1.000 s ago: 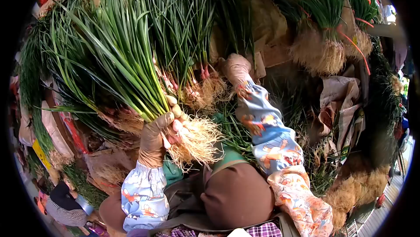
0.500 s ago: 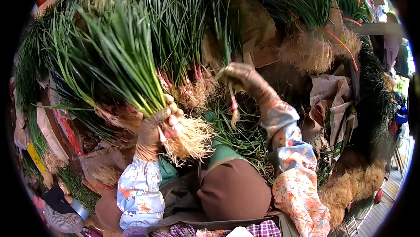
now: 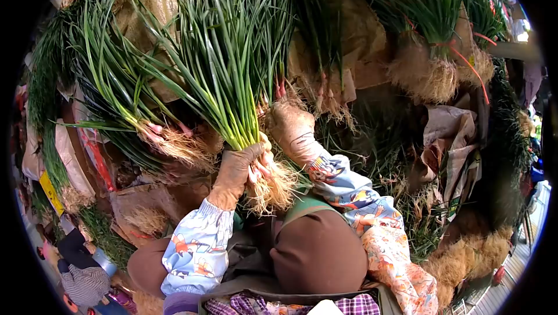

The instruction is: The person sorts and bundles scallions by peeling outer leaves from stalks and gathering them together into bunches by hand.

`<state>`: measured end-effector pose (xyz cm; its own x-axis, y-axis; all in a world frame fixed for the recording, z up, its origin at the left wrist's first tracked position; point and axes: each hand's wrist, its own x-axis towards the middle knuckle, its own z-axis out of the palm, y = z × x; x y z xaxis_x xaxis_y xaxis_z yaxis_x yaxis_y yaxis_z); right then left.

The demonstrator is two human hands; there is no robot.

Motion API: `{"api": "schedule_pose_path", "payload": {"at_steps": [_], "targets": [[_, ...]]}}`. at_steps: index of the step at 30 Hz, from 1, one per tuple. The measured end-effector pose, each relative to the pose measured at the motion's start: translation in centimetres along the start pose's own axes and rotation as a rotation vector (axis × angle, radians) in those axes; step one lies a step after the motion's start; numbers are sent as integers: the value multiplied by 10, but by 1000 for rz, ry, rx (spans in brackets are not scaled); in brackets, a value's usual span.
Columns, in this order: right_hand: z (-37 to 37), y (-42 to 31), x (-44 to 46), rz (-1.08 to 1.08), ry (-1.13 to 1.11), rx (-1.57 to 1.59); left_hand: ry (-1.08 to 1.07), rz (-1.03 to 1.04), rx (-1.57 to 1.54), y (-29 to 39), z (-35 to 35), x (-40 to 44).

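Observation:
My left hand (image 3: 237,169), in a soiled tan glove, is closed round a thick bunch of spring onions (image 3: 235,100). The green leaves fan upward and the pale roots hang below the fist. Just right of it, my gloved right hand (image 3: 292,129) is bent into a fist at the base of more spring onions (image 3: 280,87), whose pinkish bulbs show directly above it. Its fingertips are hidden behind the hand. A few thin spring onions (image 3: 325,91) lie apart on brown sacking to the right.
Loose spring onions (image 3: 154,132) lie at the left. Tied bundles (image 3: 433,74) with red string rest at the upper right. Crumpled sacking (image 3: 447,135) stands at the right, beside scattered green leaves (image 3: 383,169). Root masses (image 3: 465,260) line the lower right. A person (image 3: 84,280) shows at lower left.
My right hand has moved left and down, away from the single spring onion it held, to the pile. My left hand has shifted right with its bunch, which now stands more upright.

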<state>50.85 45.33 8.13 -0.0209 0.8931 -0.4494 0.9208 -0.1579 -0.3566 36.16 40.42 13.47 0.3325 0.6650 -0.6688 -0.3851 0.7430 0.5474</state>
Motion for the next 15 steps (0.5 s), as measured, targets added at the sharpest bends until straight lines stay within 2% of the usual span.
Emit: {"api": "schedule_pose_path", "payload": {"at_steps": [2,3,4,5,6,7,9,11,13,14,15], "targets": [[38,33,21,294,-94,-103,-8,57,76,7,1,-7],[51,76,19,232,167,309,-42,149,-33,12,6,-15],[40,99,15,391,125,418,-160,231,-100,25,11,-21],[26,107,9,303,69,61,-273,313,-168,36,12,-25],[27,110,5,129,-413,-7,-400,428,-245,44,8,-19],[27,113,-3,-48,-890,-78,-507,417,-266,46,-6,-11],[27,119,-29,-658,-768,-198,-19,171,-172,55,1,-35],[37,92,28,-364,-483,-297,-114,60,-364,38,-11,-12],[-37,24,49,109,-175,16,-120,172,-333,26,-5,-1],[-33,14,71,119,-191,-49,-186,95,-381,27,-2,-2],[-28,10,89,135,-208,-110,-143,34,-422,30,1,-6]]}}
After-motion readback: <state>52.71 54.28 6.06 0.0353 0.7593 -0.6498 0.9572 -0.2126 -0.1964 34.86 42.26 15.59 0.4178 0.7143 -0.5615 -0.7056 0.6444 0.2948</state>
